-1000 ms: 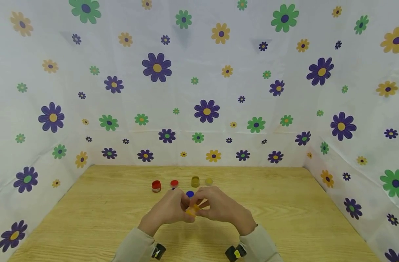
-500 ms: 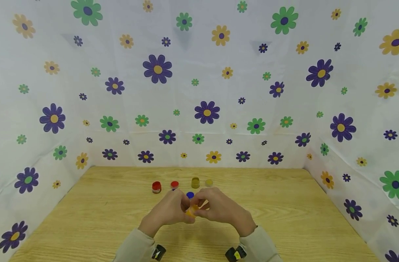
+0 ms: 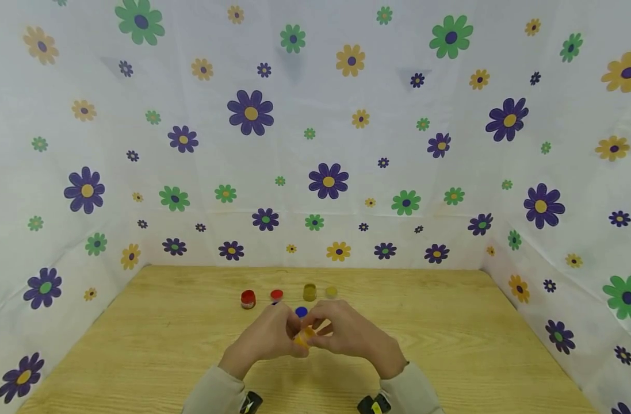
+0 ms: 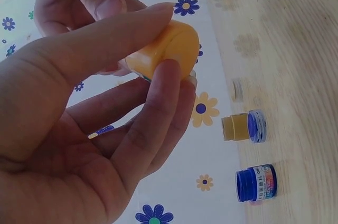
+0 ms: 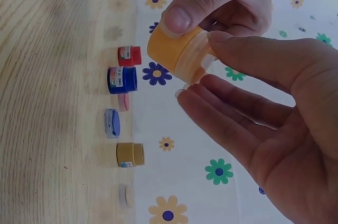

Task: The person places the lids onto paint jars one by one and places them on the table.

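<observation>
An orange paint jar is held in the air between both hands, tilted. My left hand grips its body, the thumb and a finger pressed on opposite sides in the left wrist view. At the other end, my right hand pinches the clear-looking lid between thumb and fingertips. Whether the lid sits loose on the jar cannot be made out.
Behind the hands on the wooden table stand an uncapped red jar, a red lid, a mustard jar, a pale lid and a blue lid. The blue jar is mostly hidden in the head view.
The orange jar has turned slightly in the hands, and the right fingers have shifted a little around its lid end. Both arms stay nearly in place; the head view has tilted up slightly.
</observation>
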`<action>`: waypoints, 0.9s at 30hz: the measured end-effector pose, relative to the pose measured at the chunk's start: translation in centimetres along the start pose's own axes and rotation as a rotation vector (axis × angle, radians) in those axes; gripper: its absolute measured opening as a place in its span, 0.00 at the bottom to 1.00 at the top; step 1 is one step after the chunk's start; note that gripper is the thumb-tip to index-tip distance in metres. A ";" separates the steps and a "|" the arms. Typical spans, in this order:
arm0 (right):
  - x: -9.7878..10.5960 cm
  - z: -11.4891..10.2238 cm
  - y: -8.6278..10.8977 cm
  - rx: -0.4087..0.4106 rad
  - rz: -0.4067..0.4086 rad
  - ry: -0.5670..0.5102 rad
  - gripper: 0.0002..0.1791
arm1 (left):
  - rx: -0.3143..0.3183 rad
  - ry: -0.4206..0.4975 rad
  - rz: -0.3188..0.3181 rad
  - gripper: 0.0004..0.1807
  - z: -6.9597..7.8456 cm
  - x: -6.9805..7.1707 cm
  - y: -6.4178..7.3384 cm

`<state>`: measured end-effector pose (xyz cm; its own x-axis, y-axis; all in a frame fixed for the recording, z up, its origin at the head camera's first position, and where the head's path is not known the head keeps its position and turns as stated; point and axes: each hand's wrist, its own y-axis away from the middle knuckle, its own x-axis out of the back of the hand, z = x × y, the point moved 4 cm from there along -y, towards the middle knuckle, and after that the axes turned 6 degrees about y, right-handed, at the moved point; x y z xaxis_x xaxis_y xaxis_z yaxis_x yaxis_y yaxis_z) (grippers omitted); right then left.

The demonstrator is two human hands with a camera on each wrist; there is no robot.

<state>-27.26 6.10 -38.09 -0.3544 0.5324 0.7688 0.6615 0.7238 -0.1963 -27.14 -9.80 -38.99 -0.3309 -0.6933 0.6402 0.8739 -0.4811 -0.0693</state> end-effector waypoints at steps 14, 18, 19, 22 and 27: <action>-0.1 0.2 0.0 0.043 0.018 0.007 0.11 | 0.015 0.015 -0.006 0.10 -0.2 0.0 0.0; 0.0 0.3 -0.1 0.035 0.025 0.017 0.10 | 0.012 0.009 -0.005 0.09 -0.1 0.0 0.0; 0.0 0.3 -0.1 0.037 0.027 0.025 0.09 | 0.010 0.007 -0.004 0.08 -0.1 0.0 0.0; 0.0 0.3 -0.1 0.042 0.035 0.044 0.08 | 0.007 0.007 -0.005 0.08 0.0 -0.1 0.0; 0.1 0.4 -0.1 0.051 0.045 0.066 0.08 | 0.001 0.004 -0.004 0.08 0.1 -0.1 0.0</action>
<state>-27.61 6.25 -38.20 -0.2797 0.5360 0.7965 0.6403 0.7223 -0.2612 -27.07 -9.72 -38.95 -0.3363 -0.6935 0.6372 0.8729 -0.4835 -0.0656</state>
